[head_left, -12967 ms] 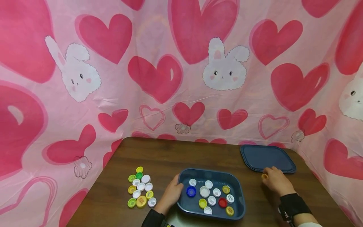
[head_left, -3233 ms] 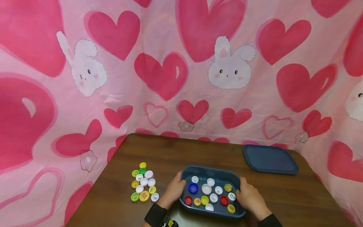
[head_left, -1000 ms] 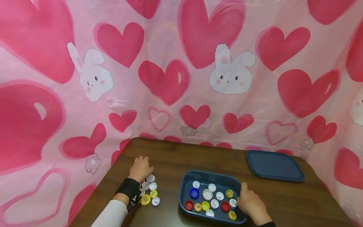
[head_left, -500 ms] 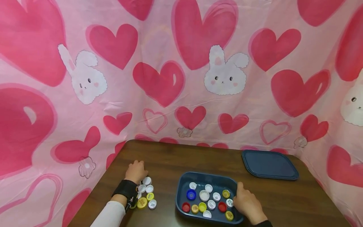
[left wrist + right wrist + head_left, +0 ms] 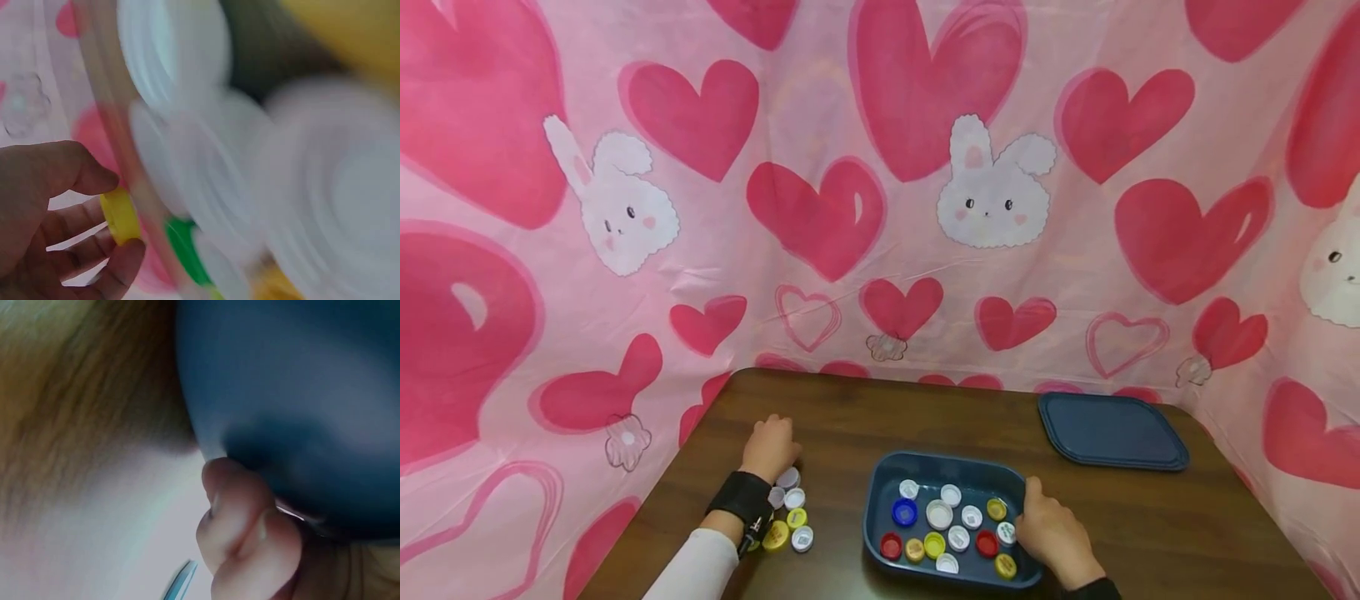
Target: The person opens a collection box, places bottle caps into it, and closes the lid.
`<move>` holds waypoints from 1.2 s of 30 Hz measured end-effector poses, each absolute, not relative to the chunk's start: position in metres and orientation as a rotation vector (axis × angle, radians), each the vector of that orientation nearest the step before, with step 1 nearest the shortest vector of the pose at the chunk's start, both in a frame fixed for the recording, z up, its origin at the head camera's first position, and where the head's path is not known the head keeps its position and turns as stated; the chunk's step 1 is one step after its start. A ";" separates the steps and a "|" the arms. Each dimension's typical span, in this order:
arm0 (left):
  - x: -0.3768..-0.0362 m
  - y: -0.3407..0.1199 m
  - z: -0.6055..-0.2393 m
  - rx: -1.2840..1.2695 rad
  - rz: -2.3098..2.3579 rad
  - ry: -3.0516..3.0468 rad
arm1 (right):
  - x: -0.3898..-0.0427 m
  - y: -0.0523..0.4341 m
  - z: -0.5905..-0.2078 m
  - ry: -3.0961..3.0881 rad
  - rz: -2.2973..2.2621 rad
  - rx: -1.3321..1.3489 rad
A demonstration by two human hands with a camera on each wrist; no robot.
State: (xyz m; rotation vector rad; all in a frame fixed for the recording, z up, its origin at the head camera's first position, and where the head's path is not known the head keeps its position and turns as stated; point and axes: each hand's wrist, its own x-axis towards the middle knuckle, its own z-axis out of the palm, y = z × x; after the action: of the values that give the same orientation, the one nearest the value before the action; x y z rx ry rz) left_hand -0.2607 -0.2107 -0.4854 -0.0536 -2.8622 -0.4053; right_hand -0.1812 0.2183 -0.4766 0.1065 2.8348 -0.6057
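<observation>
Since half a second ago little has changed: the left hand (image 5: 769,448) is still kept over the loose caps (image 5: 792,512) at the counter's (image 5: 850,417) left edge. A yellow cap (image 5: 120,216) is seen pinched between its thumb and fingers only in the left wrist view. The blue tray's (image 5: 880,500) right rim is gripped by the right hand (image 5: 1051,533). Bare counter lies between caps and tray.

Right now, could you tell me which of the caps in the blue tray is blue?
The lone blue cap sits near the tray's left wall, left of a large white cap.
</observation>
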 end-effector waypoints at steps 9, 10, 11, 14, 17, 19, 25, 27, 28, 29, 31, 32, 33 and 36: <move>-0.246 -0.153 -0.458 -0.319 -0.502 -2.792 | -0.181 0.218 -0.474 2.828 -0.614 0.094; -0.244 -0.147 -0.453 -0.346 -0.522 -2.791 | -0.181 0.218 -0.473 2.830 -0.615 0.095; -0.242 -0.140 -0.450 -0.371 -0.537 -2.785 | -0.181 0.218 -0.473 2.829 -0.615 0.098; -0.237 -0.122 -0.441 -0.442 -0.550 -2.776 | -0.182 0.217 -0.472 2.825 -0.610 0.113; -0.231 -0.106 -0.438 -0.523 -0.542 -2.749 | -0.182 0.217 -0.472 2.794 -0.602 0.133; -0.227 -0.097 -0.437 -0.577 -0.538 -2.741 | -0.182 0.216 -0.472 2.786 -0.603 0.134; -0.220 -0.072 -0.431 -0.690 -0.509 -2.814 | -0.184 0.217 -0.472 2.815 -0.604 0.113; -0.218 -0.064 -0.430 -0.722 -0.483 -2.847 | -0.184 0.217 -0.472 2.818 -0.602 0.110; -0.217 -0.061 -0.429 -0.738 -0.475 -2.868 | -0.184 0.218 -0.471 2.818 -0.603 0.108; -0.216 -0.058 -0.429 -0.751 -0.470 -2.890 | -0.184 0.218 -0.471 2.818 -0.604 0.106; -0.214 -0.052 -0.429 -0.784 -0.456 -2.929 | -0.183 0.218 -0.471 2.813 -0.604 0.106; -0.213 -0.049 -0.429 -0.797 -0.451 -2.953 | -0.183 0.218 -0.472 2.814 -0.603 0.105; -0.212 -0.046 -0.430 -0.807 -0.454 -2.975 | -0.182 0.218 -0.472 2.817 -0.601 0.104; -0.211 -0.040 -0.433 -0.814 -0.454 -3.024 | -0.181 0.217 -0.473 2.825 -0.601 0.097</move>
State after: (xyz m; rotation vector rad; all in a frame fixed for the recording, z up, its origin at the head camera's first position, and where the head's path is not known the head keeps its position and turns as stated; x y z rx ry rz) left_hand -0.2110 -0.0400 -0.4334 -0.8140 -3.0241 -0.4544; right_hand -0.1808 0.2173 -0.4730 0.0970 2.8247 -0.6009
